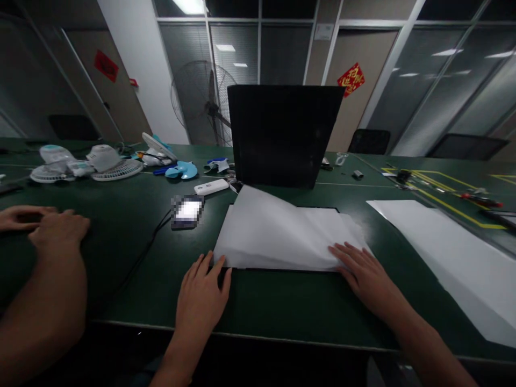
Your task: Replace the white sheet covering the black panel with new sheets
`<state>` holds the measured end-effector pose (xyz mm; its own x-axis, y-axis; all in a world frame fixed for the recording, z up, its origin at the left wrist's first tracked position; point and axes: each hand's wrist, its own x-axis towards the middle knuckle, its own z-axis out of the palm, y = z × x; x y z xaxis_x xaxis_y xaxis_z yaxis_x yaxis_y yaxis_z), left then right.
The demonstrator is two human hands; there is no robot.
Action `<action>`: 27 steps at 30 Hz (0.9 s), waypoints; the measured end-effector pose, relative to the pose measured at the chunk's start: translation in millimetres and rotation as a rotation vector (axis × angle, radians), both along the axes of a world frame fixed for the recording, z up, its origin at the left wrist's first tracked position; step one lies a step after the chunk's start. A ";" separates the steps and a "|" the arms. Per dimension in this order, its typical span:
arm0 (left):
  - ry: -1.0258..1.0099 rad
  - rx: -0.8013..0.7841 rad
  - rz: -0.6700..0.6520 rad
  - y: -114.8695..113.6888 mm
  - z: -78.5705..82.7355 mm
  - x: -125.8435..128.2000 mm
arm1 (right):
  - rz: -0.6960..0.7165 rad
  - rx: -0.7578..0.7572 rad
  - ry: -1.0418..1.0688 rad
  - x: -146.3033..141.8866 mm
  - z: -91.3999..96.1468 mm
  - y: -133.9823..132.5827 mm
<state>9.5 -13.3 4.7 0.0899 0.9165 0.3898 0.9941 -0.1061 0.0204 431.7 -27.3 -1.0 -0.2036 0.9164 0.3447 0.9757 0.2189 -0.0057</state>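
A white sheet of paper point(278, 236) lies over a thin black flat base, whose dark edges show at its front and back. The sheet's far left corner rises and a diagonal fold runs across it. With fingers spread, my left hand point(203, 295) touches the sheet's near left corner. My right hand point(365, 274) rests on the near right part of the paper, fingers stretched out. Directly behind stands a large black panel point(286, 137), upright and leaning slightly back. Whether it joins the base is hidden by the paper.
Another long white sheet point(451, 252) lies on the green table point(282, 306) at right. A lit phone-like device point(187, 211) with a cable and a white bar-shaped object point(211, 187) lie left of centre. Fan parts point(116, 168) sit farther back. Another person's hands point(60, 223) rest at far left.
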 end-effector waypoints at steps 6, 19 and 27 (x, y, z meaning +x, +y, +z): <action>-0.030 -0.025 0.001 3.0 -5.7 -1.5 | -0.011 -0.070 0.067 3.5 -14.3 -4.3; -0.143 -0.046 -0.021 -0.6 1.4 0.7 | 0.091 -0.053 0.198 15.8 -18.5 -10.6; -0.124 -0.058 -0.029 1.7 2.1 2.1 | 0.111 -0.010 0.305 16.7 -14.0 -18.3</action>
<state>11.7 -11.6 6.9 0.0713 0.9354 0.3462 0.9802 -0.1300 0.1495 448.4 -45.6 -15.0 -0.1917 0.8980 0.3961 0.8987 0.3228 -0.2968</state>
